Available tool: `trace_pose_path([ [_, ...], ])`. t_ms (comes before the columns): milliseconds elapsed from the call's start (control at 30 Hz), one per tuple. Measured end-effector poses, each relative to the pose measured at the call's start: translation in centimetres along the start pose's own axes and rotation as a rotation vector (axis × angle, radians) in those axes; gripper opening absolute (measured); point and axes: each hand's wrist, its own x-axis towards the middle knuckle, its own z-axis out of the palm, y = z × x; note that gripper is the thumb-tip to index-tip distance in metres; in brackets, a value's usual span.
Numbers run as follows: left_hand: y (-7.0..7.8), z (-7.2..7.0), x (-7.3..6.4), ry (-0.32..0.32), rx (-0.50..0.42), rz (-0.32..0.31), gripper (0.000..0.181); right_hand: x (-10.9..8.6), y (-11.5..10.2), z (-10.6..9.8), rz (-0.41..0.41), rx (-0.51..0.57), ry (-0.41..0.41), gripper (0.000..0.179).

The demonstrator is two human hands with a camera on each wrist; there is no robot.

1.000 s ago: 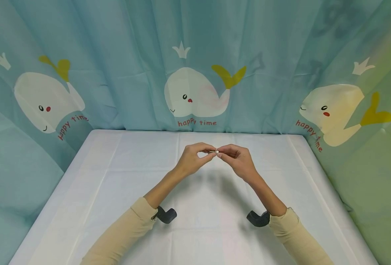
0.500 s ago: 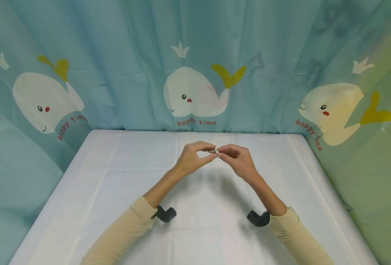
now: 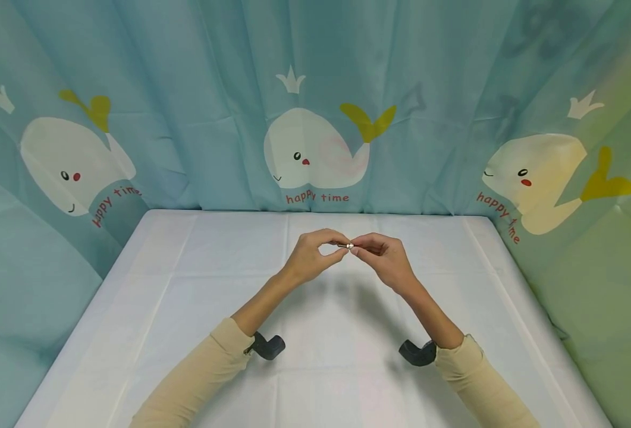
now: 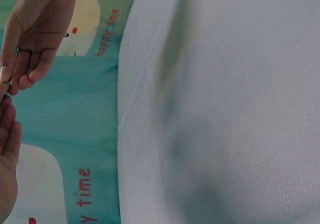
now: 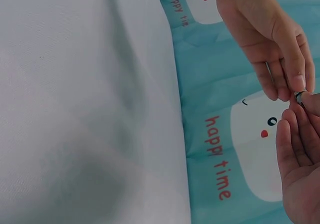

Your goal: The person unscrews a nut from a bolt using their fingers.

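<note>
A small, shiny, bolt-like metal piece [image 3: 349, 245] is held above the far part of the table, between the fingertips of both hands. Its thin shank points left, into the loop of the left thumb and index finger. My left hand [image 3: 311, 255] pinches it from the left, fingertips close around the bright part. From the other side, my right hand [image 3: 385, 258] grips it between thumb and index finger. In the right wrist view only a bit of the metal piece [image 5: 300, 97] shows; the fingers cover the rest. The left wrist view cuts off most of the left hand [image 4: 6, 179].
A white cloth covers the table [image 3: 326, 368], and shadows of the arms fall on it. Behind it hangs a blue-green curtain [image 3: 213, 154] with printed whales. A black wrist mount [image 3: 269, 346] sticks out from the left sleeve and another black mount [image 3: 418, 353] from the right.
Half a second ago the left fingertips were parted, baring more of the metal piece. Now they have closed in on it again. The right hand has hardly moved.
</note>
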Motion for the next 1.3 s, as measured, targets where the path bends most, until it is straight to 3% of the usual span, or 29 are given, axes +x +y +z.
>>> trace_pose_path([
  [200,0.20,0.04,0.01,-0.001,0.022,-0.064,0.011,-0.05,-0.17,-0.02,0.003,-0.008,0.000,0.014],
  [433,0.36,0.01,0.15,-0.006,0.028,-0.085,0.011,-0.17,-0.43,-0.10,0.005,-0.003,0.001,0.015],
  [700,0.37,0.04,-0.17,0.012,0.053,-0.032,0.025,-0.23,-0.63,-0.24,0.004,0.004,0.011,0.016],
  [967,0.33,0.29,-0.19,0.013,0.072,0.061,0.018,-0.34,-0.42,-0.39,0.018,-0.009,0.009,0.016],
  [1100,0.47,0.29,-0.06,0.017,0.062,0.059,0.015,-0.35,-0.42,-0.36,0.024,-0.018,0.007,0.017],
  [1300,0.33,0.32,-0.15,0.011,0.042,0.004,0.013,-0.34,-0.91,-0.26,0.037,-0.046,0.003,0.016],
])
